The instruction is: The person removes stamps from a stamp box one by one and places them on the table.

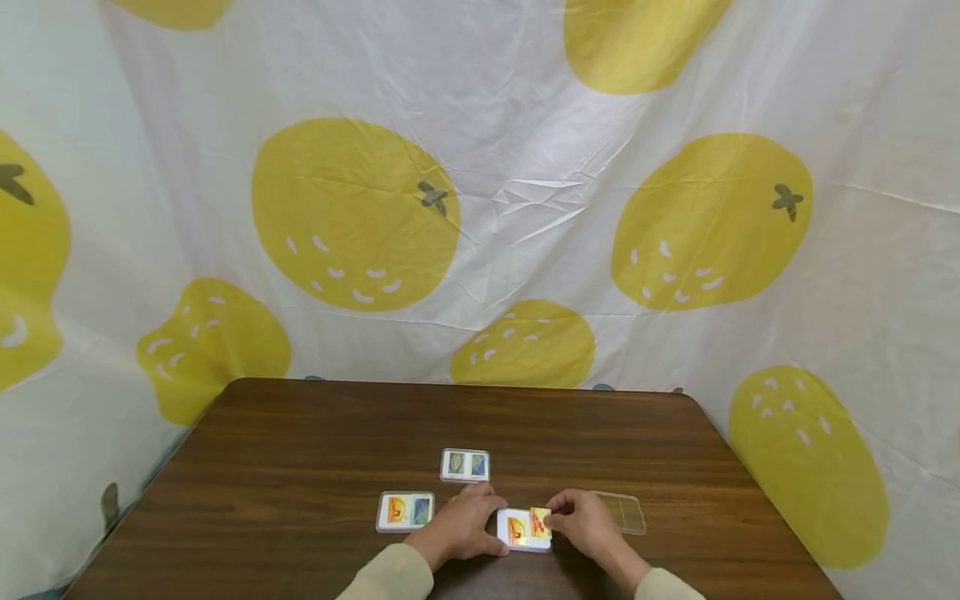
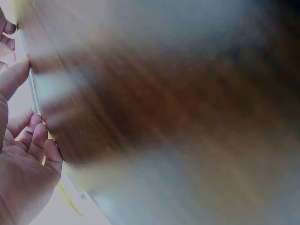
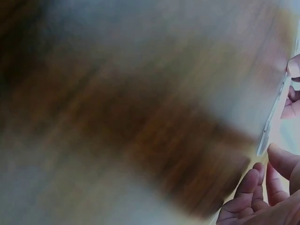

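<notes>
Looking down from the head view, I am seeing both hands meeting at one white case (image 1: 522,530) near the front edge of the surface (image 1: 300,433), and I am taking that case as my landmark. My left hand (image 1: 461,527) is lying against the case's left side, fingers curled along its edge and steadying it. My right hand (image 1: 585,521) is sitting at the case's right side, thumb and fingertips pinching a small yellow-and-red card (image 1: 540,522) that is resting over the right half of the case. The card is lying directly beside the right hand, so the right hand is the nearer one to it; the left is across the case from it. The case's long axis is running left to right, from one hand to the other.

A clear lid (image 1: 622,511) is lying flat just right of the case, past the right hand. A second case (image 1: 405,511) is sitting to the left of the landmark, and a third case (image 1: 465,465) is sitting beyond it, toward the far edge.

Both wrist views are blurring badly; I am only making out fingers (image 2: 37,140) beside a thin white edge (image 3: 272,117).
</notes>
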A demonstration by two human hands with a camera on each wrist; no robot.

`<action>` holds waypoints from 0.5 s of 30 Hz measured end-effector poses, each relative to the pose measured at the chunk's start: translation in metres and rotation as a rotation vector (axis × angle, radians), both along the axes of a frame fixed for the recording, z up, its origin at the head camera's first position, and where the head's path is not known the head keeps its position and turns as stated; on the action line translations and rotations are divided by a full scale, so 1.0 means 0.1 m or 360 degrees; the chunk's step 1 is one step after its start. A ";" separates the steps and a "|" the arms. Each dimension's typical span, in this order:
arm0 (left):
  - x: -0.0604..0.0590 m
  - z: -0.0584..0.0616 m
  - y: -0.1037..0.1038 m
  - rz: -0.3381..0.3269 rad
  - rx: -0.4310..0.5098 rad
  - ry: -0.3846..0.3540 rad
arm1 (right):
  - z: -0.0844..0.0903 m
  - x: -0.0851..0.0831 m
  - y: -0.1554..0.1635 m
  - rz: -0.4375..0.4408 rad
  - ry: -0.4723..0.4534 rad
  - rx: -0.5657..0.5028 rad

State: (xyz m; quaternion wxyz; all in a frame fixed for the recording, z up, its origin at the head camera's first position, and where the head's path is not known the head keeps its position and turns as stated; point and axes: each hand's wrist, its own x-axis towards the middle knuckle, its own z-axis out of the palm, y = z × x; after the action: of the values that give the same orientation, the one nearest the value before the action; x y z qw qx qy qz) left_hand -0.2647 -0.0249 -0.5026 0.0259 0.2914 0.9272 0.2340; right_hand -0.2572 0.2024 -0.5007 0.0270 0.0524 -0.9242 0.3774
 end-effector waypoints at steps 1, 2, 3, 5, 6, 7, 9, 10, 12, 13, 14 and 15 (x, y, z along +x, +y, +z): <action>0.00 0.00 0.00 0.0000 0.0001 -0.0001 | 0.00 0.00 0.00 -0.0001 -0.0004 -0.0012; 0.00 0.00 0.00 -0.0001 0.0001 -0.0001 | -0.01 0.00 0.00 -0.0001 -0.0006 -0.0024; 0.00 0.00 0.00 -0.0002 0.0003 -0.0001 | -0.01 0.00 0.00 0.0001 -0.0015 -0.0040; 0.00 0.00 0.00 -0.0003 0.0002 -0.0001 | -0.01 0.00 0.00 0.0005 -0.0030 -0.0069; 0.00 0.00 0.00 -0.0004 0.0002 -0.0001 | -0.01 0.00 0.00 0.0007 -0.0038 -0.0085; 0.00 -0.01 0.00 -0.0005 0.0002 0.0000 | -0.01 0.00 0.00 0.0009 -0.0047 -0.0099; 0.00 -0.01 0.00 -0.0005 0.0002 -0.0001 | 0.00 0.00 0.00 0.0012 -0.0059 -0.0124; 0.00 -0.01 0.00 -0.0006 0.0002 0.0000 | 0.01 0.00 0.00 0.0015 -0.0057 -0.0136; 0.00 -0.01 0.00 -0.0006 0.0001 0.0005 | 0.02 0.01 0.00 0.0022 -0.0055 -0.0157; 0.00 -0.01 0.00 -0.0007 0.0000 0.0007 | 0.02 0.01 0.00 0.0025 -0.0053 -0.0163; 0.00 -0.01 -0.01 -0.0007 -0.0001 0.0009 | 0.02 0.01 0.00 0.0029 -0.0051 -0.0173; 0.00 -0.01 -0.01 -0.0008 -0.0001 0.0010 | 0.03 0.02 0.00 0.0032 -0.0050 -0.0181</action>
State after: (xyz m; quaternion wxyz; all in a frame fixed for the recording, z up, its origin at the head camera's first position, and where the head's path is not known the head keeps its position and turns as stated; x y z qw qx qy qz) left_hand -0.2649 -0.0255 -0.5036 0.0236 0.2945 0.9266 0.2326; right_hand -0.2554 0.2021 -0.4981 0.0116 0.0540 -0.9010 0.4303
